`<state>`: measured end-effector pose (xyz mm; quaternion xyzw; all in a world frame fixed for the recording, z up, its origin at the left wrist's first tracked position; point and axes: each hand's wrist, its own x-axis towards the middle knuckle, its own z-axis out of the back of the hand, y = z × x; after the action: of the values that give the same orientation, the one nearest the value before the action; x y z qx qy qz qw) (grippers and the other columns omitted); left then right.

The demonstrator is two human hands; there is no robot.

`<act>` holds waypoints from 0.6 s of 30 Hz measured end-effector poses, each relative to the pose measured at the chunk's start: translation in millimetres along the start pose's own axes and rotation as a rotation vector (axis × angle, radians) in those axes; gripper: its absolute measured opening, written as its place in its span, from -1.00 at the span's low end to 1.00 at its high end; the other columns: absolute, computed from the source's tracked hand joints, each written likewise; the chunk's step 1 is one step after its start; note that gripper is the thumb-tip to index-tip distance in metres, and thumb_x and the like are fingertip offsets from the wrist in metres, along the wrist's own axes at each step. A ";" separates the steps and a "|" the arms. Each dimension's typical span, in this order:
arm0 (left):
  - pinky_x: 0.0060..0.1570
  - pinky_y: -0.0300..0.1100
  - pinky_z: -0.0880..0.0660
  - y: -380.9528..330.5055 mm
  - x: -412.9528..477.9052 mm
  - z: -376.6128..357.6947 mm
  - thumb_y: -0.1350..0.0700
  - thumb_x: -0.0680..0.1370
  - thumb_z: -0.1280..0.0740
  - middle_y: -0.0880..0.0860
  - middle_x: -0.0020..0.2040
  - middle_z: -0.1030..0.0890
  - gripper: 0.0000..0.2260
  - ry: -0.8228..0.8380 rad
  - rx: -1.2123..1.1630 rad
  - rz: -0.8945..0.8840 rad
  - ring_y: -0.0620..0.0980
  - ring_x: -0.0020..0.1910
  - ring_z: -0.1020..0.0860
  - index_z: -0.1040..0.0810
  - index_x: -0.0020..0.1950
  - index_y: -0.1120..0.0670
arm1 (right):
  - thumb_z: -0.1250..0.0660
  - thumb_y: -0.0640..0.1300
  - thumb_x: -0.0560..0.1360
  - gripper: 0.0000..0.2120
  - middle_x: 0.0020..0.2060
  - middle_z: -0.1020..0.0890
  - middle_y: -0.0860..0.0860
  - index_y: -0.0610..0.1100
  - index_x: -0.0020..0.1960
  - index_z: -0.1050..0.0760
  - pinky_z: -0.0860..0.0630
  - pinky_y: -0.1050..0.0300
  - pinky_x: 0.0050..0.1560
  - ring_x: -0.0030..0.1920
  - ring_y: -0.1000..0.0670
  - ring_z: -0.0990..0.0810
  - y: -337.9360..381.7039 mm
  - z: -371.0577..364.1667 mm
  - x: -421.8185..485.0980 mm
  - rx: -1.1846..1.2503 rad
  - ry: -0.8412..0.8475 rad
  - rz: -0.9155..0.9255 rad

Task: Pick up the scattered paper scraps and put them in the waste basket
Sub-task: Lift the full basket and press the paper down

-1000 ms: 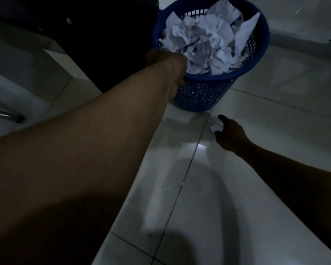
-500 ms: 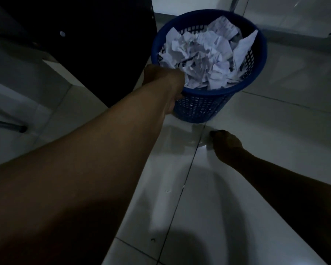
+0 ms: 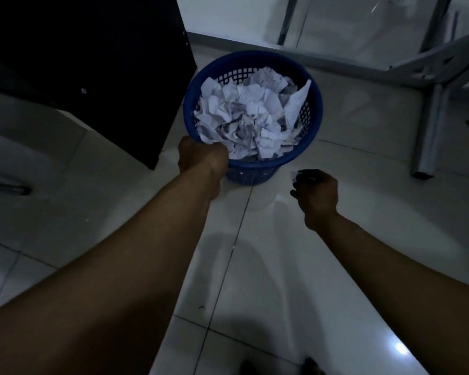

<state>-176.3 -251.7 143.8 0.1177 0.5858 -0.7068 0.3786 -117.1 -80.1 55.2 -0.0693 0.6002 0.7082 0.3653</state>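
Dim scene, wide-angle view looking down. Nearest, glossy white tiled floor (image 3: 268, 280) fills the lower frame, dark grout lines crossing it, a bright light glint at lower right. Two bare forearms run up from the bottom corners. Right hand (image 3: 316, 193) sits right of centre, above the floor, fingers curled in, grip closed on a small white paper scrap (image 3: 293, 175); only a sliver of the scrap pokes out at the upper left of the fist. It sits just beside the basket's base, to the lower right of it, not over the opening. Left hand (image 3: 202, 156) is at centre frame, grip clamped on the near-left rim of the round blue plastic lattice waste basket (image 3: 313, 104). Basket stands on the floor at upper centre, packed nearly to the rim with crumpled white paper scraps (image 3: 249, 117). Black cabinet panel (image 3: 87, 63) fills the upper left, just beside the basket's left side. Grey metal furniture frame (image 3: 431, 120) stands at upper right, well apart from the basket, one leg down on the floor.
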 end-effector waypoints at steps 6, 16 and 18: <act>0.03 0.10 -0.60 -16.5 -43.9 7.7 0.17 0.36 -0.39 0.11 0.09 -0.62 -0.56 -0.035 -0.010 0.062 0.12 -0.04 -0.63 -0.48 0.23 0.07 | -0.30 -0.15 0.53 -0.91 -0.25 -0.63 0.03 -0.03 -0.11 -0.57 -0.62 0.02 -0.08 -0.29 0.07 -0.58 78.6 41.7 -54.2 0.269 -0.280 0.025; 0.08 0.09 -0.58 -40.6 -130.8 12.2 0.25 0.44 -0.33 0.14 0.11 -0.59 -0.62 -0.034 0.051 0.077 0.16 0.00 -0.61 -0.45 0.25 0.11 | -0.28 -0.05 0.55 -0.93 -0.12 -0.64 0.13 0.02 0.00 -0.53 -0.56 0.22 -0.06 -0.09 0.14 -0.62 159.4 86.0 -131.6 -0.146 -0.089 0.384; 0.07 0.10 -0.58 -45.5 -149.1 12.7 0.26 0.44 -0.32 0.15 0.09 -0.59 -0.66 -0.028 0.057 0.071 0.17 -0.02 -0.60 -0.46 0.21 0.11 | -0.27 -0.05 0.56 -0.89 -0.09 -0.64 0.11 -0.01 0.03 -0.54 -0.52 0.26 -0.06 -0.08 0.15 -0.60 169.5 95.5 -140.3 -0.257 -0.047 0.424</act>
<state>-101.2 -202.8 272.1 0.1393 0.5558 -0.7108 0.4081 -84.9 -57.1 291.8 0.0287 0.4975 0.8410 0.2108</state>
